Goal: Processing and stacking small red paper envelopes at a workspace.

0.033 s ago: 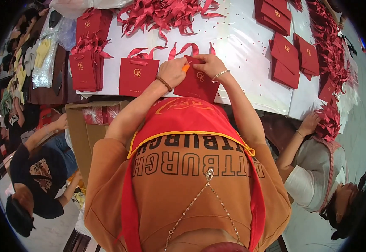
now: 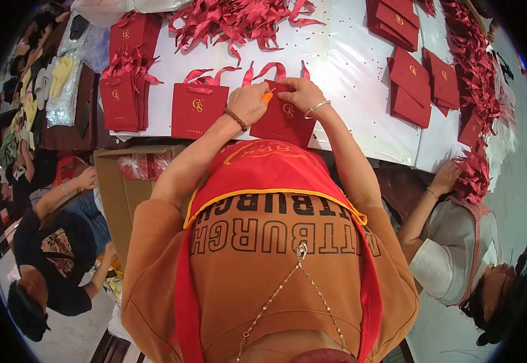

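Observation:
A dark red paper gift bag (image 2: 284, 125) lies flat at the table's front edge before me, gold lettering on its face. My left hand (image 2: 249, 104), with a brown bead bracelet, is closed on a small orange-handled tool (image 2: 267, 97) at the bag's top left; a thin tip shows beyond the handle, its exact kind unclear. My right hand (image 2: 302, 95), wearing a silver bangle, pinches the bag's upper edge. Red ribbon (image 2: 273, 65) loops up behind both hands. Just left of them rests another red bag (image 2: 198, 112) with a ribbon handle.
Stacked red bags (image 2: 120, 103) stand at the left, and more bag stacks (image 2: 409, 88) at the right. A ribbon heap (image 2: 239, 24) covers the back. Below the table's left edge is an open cardboard box (image 2: 115, 181). Co-workers sit on both sides, one's hand (image 2: 446, 177) by ribbons.

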The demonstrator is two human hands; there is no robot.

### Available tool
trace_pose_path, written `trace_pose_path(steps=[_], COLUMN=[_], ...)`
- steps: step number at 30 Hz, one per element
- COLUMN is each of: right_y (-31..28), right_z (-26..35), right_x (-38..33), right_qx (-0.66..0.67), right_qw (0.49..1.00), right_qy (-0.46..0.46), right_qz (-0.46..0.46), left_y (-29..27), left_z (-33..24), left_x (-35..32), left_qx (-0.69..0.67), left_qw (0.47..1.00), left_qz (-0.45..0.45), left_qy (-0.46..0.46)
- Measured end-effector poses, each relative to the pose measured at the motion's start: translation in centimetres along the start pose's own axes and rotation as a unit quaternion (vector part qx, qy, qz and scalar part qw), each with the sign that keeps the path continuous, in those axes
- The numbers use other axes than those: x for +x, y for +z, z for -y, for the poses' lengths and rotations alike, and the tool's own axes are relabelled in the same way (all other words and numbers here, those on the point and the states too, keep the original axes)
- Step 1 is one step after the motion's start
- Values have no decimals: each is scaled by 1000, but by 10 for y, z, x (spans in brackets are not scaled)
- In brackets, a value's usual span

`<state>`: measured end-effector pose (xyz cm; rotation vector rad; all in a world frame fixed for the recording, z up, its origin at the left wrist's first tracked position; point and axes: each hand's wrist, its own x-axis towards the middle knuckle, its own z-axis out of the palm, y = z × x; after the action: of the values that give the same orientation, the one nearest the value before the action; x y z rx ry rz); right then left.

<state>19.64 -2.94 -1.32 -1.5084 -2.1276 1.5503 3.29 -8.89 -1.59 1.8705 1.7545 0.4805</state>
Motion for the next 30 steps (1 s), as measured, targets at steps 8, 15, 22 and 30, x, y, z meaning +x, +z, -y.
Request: trace_pose_path(steps=[8, 15, 22, 30], right_y=[7, 7, 9, 15], right_z=[-9, -16, 3, -11], right_x=[3, 5, -8, -8], right_qx=[-53, -30, -96, -60], right_qw=[998, 999, 993, 984], right_qy=[-17, -25, -24, -119], right_qz=[-25, -26, -69, -116], left_y=[-5, -8, -4, -10], left_z=[0, -5, -9, -21], left_x=[9, 16, 15, 13], left_qx=[-24, -72, 12, 128], left_qw=[997, 988, 997, 991], left_qz=[70, 125, 70, 31], left_qy=[-24, -57, -34, 35])
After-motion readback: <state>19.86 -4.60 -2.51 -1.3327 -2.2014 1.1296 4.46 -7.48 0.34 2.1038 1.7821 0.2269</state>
